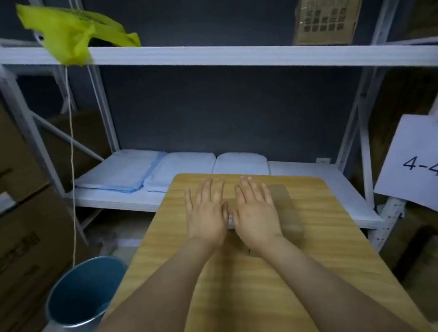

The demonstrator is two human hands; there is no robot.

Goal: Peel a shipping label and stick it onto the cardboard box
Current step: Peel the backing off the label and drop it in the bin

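Head view: both hands lie flat and spread, gripping nothing — left hand and right hand side by side on the wooden table. Under them, toward 12 o'clock, sits a flat brownish cardboard box, a pale sliver between the thumbs possibly the shipping label. Light and stiff, likely; take the label by a corner.

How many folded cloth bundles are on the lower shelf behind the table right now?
3, side by side on the lower shelf: left bundle, middle bundle, right bundle. The table hides their near edges, so more may sit behind it.
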